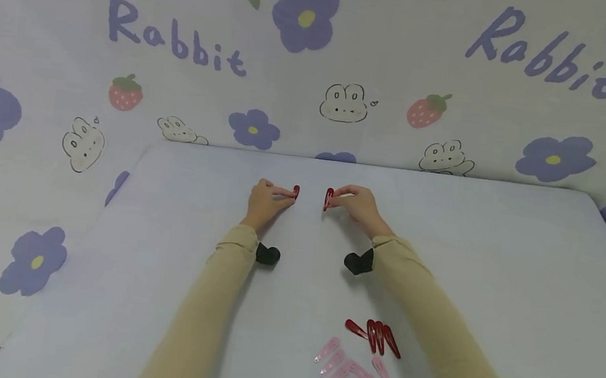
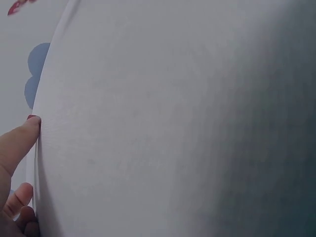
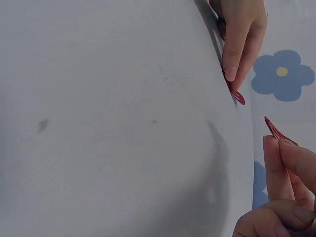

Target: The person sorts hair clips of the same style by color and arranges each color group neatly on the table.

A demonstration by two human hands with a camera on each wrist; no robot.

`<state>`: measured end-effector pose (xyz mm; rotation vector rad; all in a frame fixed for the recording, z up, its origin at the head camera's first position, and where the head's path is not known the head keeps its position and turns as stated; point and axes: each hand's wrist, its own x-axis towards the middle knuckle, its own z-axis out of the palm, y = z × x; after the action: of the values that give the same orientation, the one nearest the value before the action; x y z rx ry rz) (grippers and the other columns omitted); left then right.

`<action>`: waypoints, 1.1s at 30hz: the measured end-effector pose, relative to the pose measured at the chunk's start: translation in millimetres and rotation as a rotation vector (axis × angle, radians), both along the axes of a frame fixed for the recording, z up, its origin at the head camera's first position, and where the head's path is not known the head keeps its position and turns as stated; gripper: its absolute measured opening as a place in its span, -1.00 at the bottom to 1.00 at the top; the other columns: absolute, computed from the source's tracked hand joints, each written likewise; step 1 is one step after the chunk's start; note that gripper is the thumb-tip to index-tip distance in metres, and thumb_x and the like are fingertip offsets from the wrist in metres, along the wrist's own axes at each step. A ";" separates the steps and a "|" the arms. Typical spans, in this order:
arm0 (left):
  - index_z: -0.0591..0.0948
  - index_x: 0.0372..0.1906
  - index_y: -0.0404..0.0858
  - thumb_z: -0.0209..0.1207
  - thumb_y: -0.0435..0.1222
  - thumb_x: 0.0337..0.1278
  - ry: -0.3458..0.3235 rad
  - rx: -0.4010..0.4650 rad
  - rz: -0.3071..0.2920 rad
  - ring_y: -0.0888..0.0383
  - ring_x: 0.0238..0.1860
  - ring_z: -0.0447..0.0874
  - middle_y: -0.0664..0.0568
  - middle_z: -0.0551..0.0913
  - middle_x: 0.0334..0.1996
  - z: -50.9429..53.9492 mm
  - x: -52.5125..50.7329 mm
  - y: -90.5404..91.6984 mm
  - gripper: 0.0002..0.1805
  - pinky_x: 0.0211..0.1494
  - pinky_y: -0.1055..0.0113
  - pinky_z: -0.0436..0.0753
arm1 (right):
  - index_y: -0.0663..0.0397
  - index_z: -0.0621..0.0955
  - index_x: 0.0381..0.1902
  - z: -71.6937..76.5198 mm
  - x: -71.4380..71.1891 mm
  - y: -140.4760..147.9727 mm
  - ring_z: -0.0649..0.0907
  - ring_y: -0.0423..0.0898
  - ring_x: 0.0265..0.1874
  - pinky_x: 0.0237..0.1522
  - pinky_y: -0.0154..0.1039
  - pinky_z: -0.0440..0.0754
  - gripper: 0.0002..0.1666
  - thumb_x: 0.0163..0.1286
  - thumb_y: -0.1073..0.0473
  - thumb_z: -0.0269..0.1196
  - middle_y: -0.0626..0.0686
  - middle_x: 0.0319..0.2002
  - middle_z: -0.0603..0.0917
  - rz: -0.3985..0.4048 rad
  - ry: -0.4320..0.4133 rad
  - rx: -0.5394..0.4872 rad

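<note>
My left hand (image 1: 267,202) pinches a red snap hair clip (image 1: 296,191) between thumb and fingers, low over the far part of the white table. Opposite it, my right hand (image 1: 358,204) pinches a second red hair clip (image 1: 328,199), held upright. A small gap separates the two clips. Both show in the right wrist view, one in the left hand (image 3: 242,39) and the other clip (image 3: 279,132) at the right fingertips (image 3: 269,148). The left wrist view shows the left thumb (image 2: 22,140) and only a sliver of red at its tip.
Nearer the front of the white table (image 1: 158,297) lie several red hair clips (image 1: 376,336) and several pink hair clips (image 1: 355,376). They are beside the right forearm. Behind the table's far edge hangs a cloth (image 1: 383,56) printed with flowers, rabbits and strawberries.
</note>
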<state>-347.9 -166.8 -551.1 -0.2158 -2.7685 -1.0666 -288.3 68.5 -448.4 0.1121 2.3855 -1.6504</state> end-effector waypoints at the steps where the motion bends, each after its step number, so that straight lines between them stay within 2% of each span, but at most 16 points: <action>1: 0.74 -0.41 0.02 0.33 0.07 -0.26 0.022 0.002 0.006 0.01 -0.24 0.33 -0.12 0.42 -0.27 10.6 7.5 3.6 -0.72 -0.17 0.17 0.29 | 0.14 0.59 -0.24 -0.3 -3.5 -1.9 0.19 -0.26 -0.79 -0.74 -0.38 0.13 -0.71 0.08 0.12 0.31 -0.04 -0.43 0.66 0.003 0.012 0.008; 2: 0.74 -0.39 -0.04 0.34 0.00 -0.21 -0.005 0.010 0.009 -0.02 -0.22 0.34 -0.15 0.43 -0.25 26.4 17.8 8.0 -0.74 -0.13 0.14 0.29 | 0.15 0.59 -0.25 -1.0 -6.4 -3.3 0.21 -0.24 -0.78 -0.73 -0.38 0.13 -0.71 0.08 0.13 0.31 -0.01 -0.43 0.66 0.001 0.022 0.013; 3: 0.74 -0.39 -0.08 0.34 -0.07 -0.18 -0.001 0.002 0.011 -0.02 -0.24 0.33 -0.16 0.42 -0.27 34.6 24.5 12.1 -0.78 -0.15 0.15 0.28 | 0.15 0.60 -0.26 -2.2 -8.8 -4.1 0.23 -0.23 -0.75 -0.71 -0.37 0.14 -0.72 0.08 0.13 0.31 -0.01 -0.41 0.65 0.003 0.030 0.029; 4: 0.74 -0.36 -0.15 0.34 -0.12 -0.15 -0.030 -0.006 0.010 -0.04 -0.22 0.33 -0.18 0.42 -0.24 49.1 34.7 14.1 -0.78 -0.13 0.14 0.29 | 0.17 0.60 -0.26 -3.2 -10.6 -7.4 0.26 -0.22 -0.70 -0.68 -0.36 0.17 -0.73 0.08 0.14 0.31 0.02 -0.40 0.64 0.006 0.042 0.046; 6: 0.72 -0.33 -0.21 0.31 -0.17 -0.10 -0.045 -0.012 0.008 -0.06 -0.19 0.33 -0.21 0.42 -0.21 60.5 44.6 16.2 -0.78 -0.10 0.15 0.28 | 0.19 0.61 -0.29 -5.4 -13.3 -12.7 0.33 -0.18 -0.58 -0.58 -0.34 0.22 -0.74 0.08 0.16 0.31 0.06 -0.36 0.61 0.004 0.065 0.086; 8: 0.71 -0.29 -0.23 0.28 -0.17 -0.05 -0.080 -0.006 0.012 -0.07 -0.13 0.31 -0.23 0.40 -0.15 65.2 49.9 18.3 -0.76 -0.05 0.16 0.26 | 0.23 0.61 -0.30 -7.6 -15.2 -16.8 0.38 -0.12 -0.47 -0.46 -0.31 0.28 -0.75 0.07 0.20 0.30 0.11 -0.31 0.61 0.002 0.082 0.115; 10: 0.71 -0.28 -0.24 0.27 -0.14 -0.04 -0.092 0.002 0.022 -0.08 -0.10 0.30 -0.23 0.38 -0.10 65.9 51.9 19.3 -0.73 -0.02 0.16 0.25 | 0.27 0.61 -0.31 -10.5 -17.5 -20.2 0.41 -0.08 -0.33 -0.34 -0.29 0.30 -0.77 0.08 0.23 0.29 0.13 -0.29 0.60 -0.003 0.092 0.129; 12: 0.71 -0.28 -0.22 0.28 -0.14 -0.05 -0.088 0.007 0.031 -0.07 -0.10 0.30 -0.22 0.39 -0.11 64.6 50.8 19.2 -0.74 -0.03 0.15 0.25 | 0.27 0.60 -0.33 -12.7 -19.6 -23.8 0.42 -0.06 -0.29 -0.30 -0.29 0.30 -0.79 0.07 0.26 0.29 0.13 -0.30 0.59 -0.019 0.103 0.141; 18: 0.71 -0.27 -0.21 0.28 -0.14 -0.06 -0.094 -0.014 0.028 -0.06 -0.12 0.30 -0.21 0.39 -0.13 65.3 48.1 16.1 -0.74 -0.05 0.16 0.26 | 0.27 0.58 -0.39 -15.4 -18.9 -31.2 0.45 -0.05 -0.36 -0.33 -0.27 0.35 -0.85 0.05 0.30 0.29 0.11 -0.40 0.58 -0.070 0.152 0.169; 20: 0.71 -0.27 -0.21 0.28 -0.15 -0.06 -0.087 -0.013 0.021 -0.06 -0.12 0.30 -0.21 0.39 -0.13 70.6 43.0 16.4 -0.74 -0.04 0.15 0.26 | 0.27 0.59 -0.41 -13.7 -24.2 -31.2 0.46 -0.06 -0.36 -0.32 -0.26 0.37 -0.85 0.05 0.29 0.29 0.10 -0.41 0.59 -0.083 0.175 0.191; 26: 0.71 -0.29 -0.25 0.29 -0.17 -0.06 -0.013 -0.012 0.004 -0.08 -0.15 0.31 -0.24 0.40 -0.18 77.0 34.7 14.5 -0.74 -0.05 0.14 0.26 | 0.20 0.62 -0.44 -14.5 -37.2 -35.4 0.48 -0.06 -0.39 -0.35 -0.24 0.38 -0.85 0.07 0.21 0.29 0.07 -0.42 0.60 -0.104 0.183 0.277; 29: 0.71 -0.30 -0.25 0.30 -0.18 -0.08 0.014 -0.024 0.006 -0.07 -0.19 0.32 -0.22 0.41 -0.22 74.3 36.8 14.0 -0.75 -0.09 0.13 0.27 | 0.23 0.61 -0.42 -14.2 -35.1 -37.6 0.49 -0.05 -0.38 -0.32 -0.22 0.39 -0.83 0.09 0.20 0.25 0.09 -0.39 0.59 -0.100 0.172 0.277; 33: 0.72 -0.32 -0.23 0.31 -0.17 -0.10 -0.003 -0.044 0.006 -0.04 -0.24 0.33 -0.17 0.41 -0.27 68.2 39.0 15.8 -0.76 -0.16 0.14 0.30 | 0.28 0.60 -0.39 -13.5 -27.5 -35.3 0.48 -0.06 -0.43 -0.38 -0.25 0.40 -0.82 0.13 0.23 0.19 0.11 -0.41 0.59 -0.086 0.152 0.232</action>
<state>-308.9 -151.0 -482.9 -0.2113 -2.7955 -1.0064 -315.9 33.2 -461.9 0.1353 2.7172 -1.4587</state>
